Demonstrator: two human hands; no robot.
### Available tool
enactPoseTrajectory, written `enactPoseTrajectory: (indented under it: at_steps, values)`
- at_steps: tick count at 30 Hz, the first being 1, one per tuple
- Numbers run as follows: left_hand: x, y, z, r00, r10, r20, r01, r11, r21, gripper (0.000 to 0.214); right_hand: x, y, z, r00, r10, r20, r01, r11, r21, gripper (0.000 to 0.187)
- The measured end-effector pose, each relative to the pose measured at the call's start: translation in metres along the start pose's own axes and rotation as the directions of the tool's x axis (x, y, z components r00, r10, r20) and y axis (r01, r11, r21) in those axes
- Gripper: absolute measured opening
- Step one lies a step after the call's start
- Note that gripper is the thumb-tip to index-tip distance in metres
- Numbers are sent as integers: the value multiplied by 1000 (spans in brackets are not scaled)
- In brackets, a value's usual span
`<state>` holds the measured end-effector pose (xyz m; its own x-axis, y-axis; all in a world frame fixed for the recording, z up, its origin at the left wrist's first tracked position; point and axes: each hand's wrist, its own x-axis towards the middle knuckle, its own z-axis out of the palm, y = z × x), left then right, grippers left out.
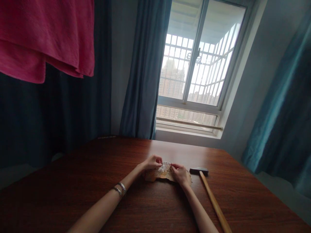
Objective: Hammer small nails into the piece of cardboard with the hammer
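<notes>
A small light-brown wooden board (150,175) with an uneven front edge lies on the table. Its face is dotted with many small dark marks or nail heads. Several thin upright nails (166,165) stand in a row along its far side. My left hand (153,161) is at the left end of that row, thumb and fingers pinched together. At the right end, my right hand (179,173) reaches over the board, its fingertips closed beside a nail. Whatever lies within either pinch is too small to make out. My right hand hides part of the board.
A hammer with a dark head (199,171) and long wooden handle (215,204) lies right of the board. The dark brown table (136,207) reaches toward a barred window (194,64). Blue curtains (145,71) hang behind, and a pink cloth (55,35) hangs upper left.
</notes>
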<state>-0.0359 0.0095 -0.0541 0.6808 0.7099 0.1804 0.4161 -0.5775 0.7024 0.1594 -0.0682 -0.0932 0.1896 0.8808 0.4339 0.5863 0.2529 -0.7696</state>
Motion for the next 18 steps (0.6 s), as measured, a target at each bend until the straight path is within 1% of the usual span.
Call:
enactPoseTrajectory:
  at_steps: [5,7,9,11,12,14,16,18]
  values:
    - [-2,4,-7,999,-11,43,9,999,32,25,0,0,0,1000,-5,5,5,1000,-19,23]
    - [-3,6,-13,995,-19,99,17,1000,25,32,0,1,0,1000,-3,4,3,1000,-27,23]
    - [-2,8,-20,984,-28,178,30,1000,-8,43,0,2,1,1000,-6,4,7,999,-33,23]
    - [-1,11,-24,975,-23,219,32,999,-38,52,0,3,1,1000,-11,6,11,999,-38,23]
    - [0,13,-25,978,-10,210,20,999,-45,53,0,3,1,1000,-13,8,14,999,-40,23]
    - [4,18,-21,989,33,145,-27,999,-39,53,0,4,1,1000,-17,10,17,999,-45,23]
    - [9,21,-12,995,86,51,-86,996,-12,49,0,5,2,1000,-20,10,21,998,-52,24]
    - [14,24,-1,990,138,-34,-137,990,27,45,-1,4,2,1000,-23,9,24,998,-59,23]
